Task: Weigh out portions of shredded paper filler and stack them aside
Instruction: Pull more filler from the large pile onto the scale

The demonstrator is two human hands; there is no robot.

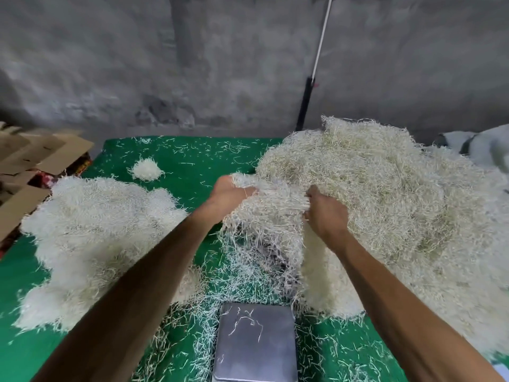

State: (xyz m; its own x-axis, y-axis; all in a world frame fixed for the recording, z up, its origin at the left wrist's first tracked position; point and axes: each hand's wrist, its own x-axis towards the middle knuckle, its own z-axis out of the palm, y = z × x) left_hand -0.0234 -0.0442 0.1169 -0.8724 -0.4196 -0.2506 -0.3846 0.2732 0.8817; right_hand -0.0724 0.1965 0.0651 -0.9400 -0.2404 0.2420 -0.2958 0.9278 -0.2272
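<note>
We see the filler as thin, pale, straw-like paper strips, tangled together in loose fluffy masses on a green mat [190, 166]. The big heap [385, 194] lies at about 2 o'clock from the scale [254, 343] and is more yellowish; a whiter pile [91, 235] lies at 10 o'clock, and a small tuft [146, 169] sits alone at 11 o'clock, well apart from both. Both arms reach forward to 12 o'clock. Our left hand [228, 194] and right hand [326, 213] each grip a clump [272, 210] at the near edge of the heap, fingers curled into the strips, hands apart with the clump stretched between them and strands hanging down from it. The scale is a grey metal plate at 6 o'clock, with only some stray strips on it. Loose strips are scattered on the mat around the scale. Open green mat shows between pile and heap, and at 12 o'clock before the grey wall [220, 64]. Flat cardboard [33, 161] borders the mat at 9 o'clock.
</note>
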